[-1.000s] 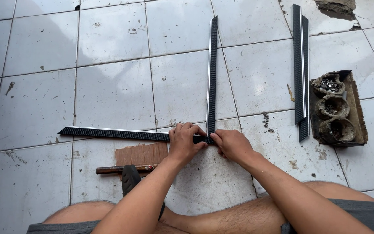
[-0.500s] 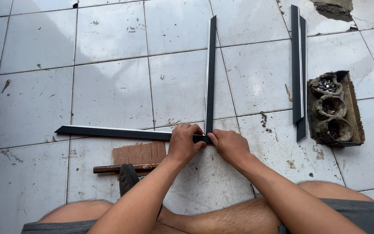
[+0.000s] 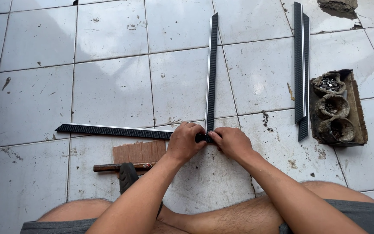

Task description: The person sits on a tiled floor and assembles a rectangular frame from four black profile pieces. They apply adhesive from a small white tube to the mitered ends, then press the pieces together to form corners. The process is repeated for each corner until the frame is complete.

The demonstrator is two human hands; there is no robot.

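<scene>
Two long dark strips with a woven pattern and a silver edge meet in an L on the tiled floor. One strip point(image 3: 113, 130) lies across to the left, the other point(image 3: 212, 69) runs straight away from me. My left hand point(image 3: 186, 141) and my right hand point(image 3: 232, 143) both press on the corner where the two strips join, fingers curled over the joint. The joint itself is mostly hidden under my fingers.
Two more dark strips point(image 3: 300, 65) lie side by side at the right. Beside them stands a worn box point(image 3: 355, 108) holding three dirty tins of small metal parts. A small wooden board point(image 3: 139, 152) and a hammer point(image 3: 124, 169) lie near my left knee.
</scene>
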